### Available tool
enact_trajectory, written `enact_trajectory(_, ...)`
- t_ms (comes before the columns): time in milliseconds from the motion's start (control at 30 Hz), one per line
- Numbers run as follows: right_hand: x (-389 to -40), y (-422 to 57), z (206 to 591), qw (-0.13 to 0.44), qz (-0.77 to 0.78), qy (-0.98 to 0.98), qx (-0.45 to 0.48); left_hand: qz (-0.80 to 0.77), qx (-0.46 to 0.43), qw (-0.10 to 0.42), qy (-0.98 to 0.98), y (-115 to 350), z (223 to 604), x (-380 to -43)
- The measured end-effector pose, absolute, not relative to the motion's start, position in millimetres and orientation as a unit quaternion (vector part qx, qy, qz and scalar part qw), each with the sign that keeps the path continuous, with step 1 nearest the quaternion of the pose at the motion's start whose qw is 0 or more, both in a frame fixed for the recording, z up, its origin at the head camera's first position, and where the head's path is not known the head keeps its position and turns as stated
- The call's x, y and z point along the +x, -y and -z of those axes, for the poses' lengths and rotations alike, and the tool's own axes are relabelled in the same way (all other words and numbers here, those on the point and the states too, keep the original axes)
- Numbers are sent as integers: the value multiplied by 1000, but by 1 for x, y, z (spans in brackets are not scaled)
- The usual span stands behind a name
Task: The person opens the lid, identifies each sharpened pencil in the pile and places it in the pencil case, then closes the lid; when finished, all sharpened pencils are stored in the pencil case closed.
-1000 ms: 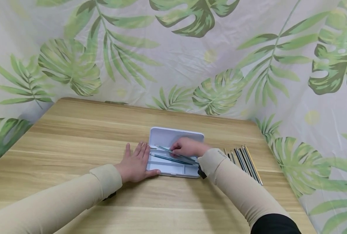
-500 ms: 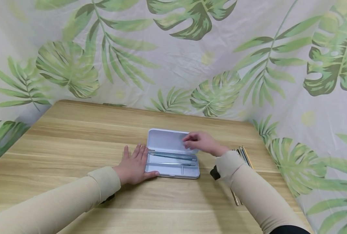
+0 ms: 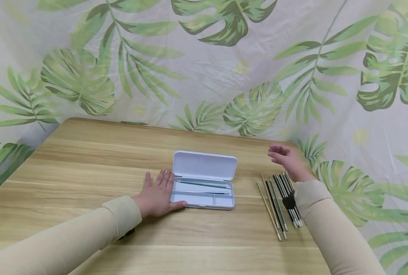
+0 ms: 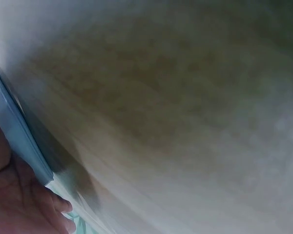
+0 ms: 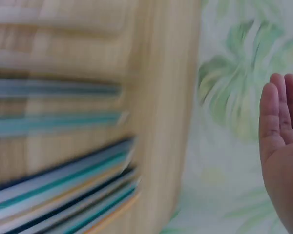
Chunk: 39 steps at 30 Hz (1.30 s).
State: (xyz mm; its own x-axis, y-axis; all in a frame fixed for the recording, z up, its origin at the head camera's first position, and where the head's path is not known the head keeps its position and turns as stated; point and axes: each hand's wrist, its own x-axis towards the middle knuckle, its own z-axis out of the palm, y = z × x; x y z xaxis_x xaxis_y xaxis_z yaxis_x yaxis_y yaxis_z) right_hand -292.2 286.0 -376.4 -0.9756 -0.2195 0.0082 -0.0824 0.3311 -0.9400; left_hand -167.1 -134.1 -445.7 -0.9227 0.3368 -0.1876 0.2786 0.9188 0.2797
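Observation:
A pale pencil case [image 3: 205, 166] lies with its lid raised in the middle of the table. Dark green pencils [image 3: 204, 185] lie lengthwise in its long rear compartment. My left hand [image 3: 158, 194] rests flat with spread fingers against the case's left side, thumb at the near corner; the left wrist view shows the palm [image 4: 19, 200] beside the case edge [image 4: 24, 136]. Off to the right, my right hand [image 3: 289, 162] hovers with loosely bent fingers and holds nothing. Below it lie several loose pencils [image 3: 271, 206], some partly hidden by the wrist; the right wrist view shows them blurred.
The wooden table [image 3: 121, 152] ends at the back and right against a leaf-patterned cloth [image 3: 204, 76]. In the case, a divider splits the front strip into two smaller compartments. A dark wrist device [image 3: 289, 201] sits under my right cuff.
My right hand has let go of a pencil in the case, then moved right and away over the loose pencils. My left hand has stayed at the case.

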Motion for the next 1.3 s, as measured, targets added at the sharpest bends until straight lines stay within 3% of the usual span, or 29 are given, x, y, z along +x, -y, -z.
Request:
enact_trajectory(367, -278, -358, 417, 24, 563, -825, 50, -130, 155, 124, -971, 133, 445, -168)
enact_trajectory(700, -261, -385, 445, 75, 608, -783, 111, -131, 153, 126, -971, 133, 445, -169)
enact_trajectory(1300, -268, -385, 441, 106, 333, -935, 59, -134, 151, 123, -972, 135, 451, -172)
